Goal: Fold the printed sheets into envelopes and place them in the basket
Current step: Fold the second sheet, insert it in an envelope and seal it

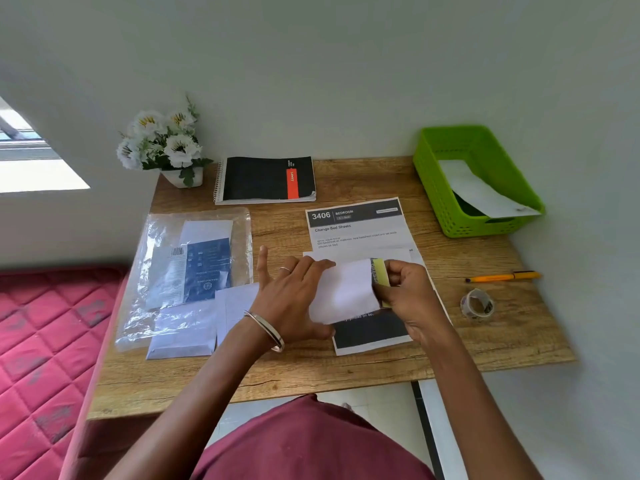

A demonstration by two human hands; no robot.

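A white envelope point(346, 291) lies over a printed sheet point(356, 223) headed "3406 Bedroom" on the wooden desk point(381, 362). My left hand point(294, 292) holds the envelope's left side. My right hand point(408, 289) grips a folded sheet with a yellow-green edge point(380, 271) that sits partly inside the envelope's right end. The green basket point(450, 188) stands at the back right with one white envelope point(481, 190) inside it. More white envelopes point(194, 330) lie to the left of my left hand.
A clear plastic packet point(187, 265) of envelopes lies at the left. Behind it are a black spiral notebook point(266, 180) and a flower pot point(166, 147). An orange pen point(502, 277) and a tape roll point(477, 304) lie at the right. A pink mattress point(45, 341) borders the desk's left.
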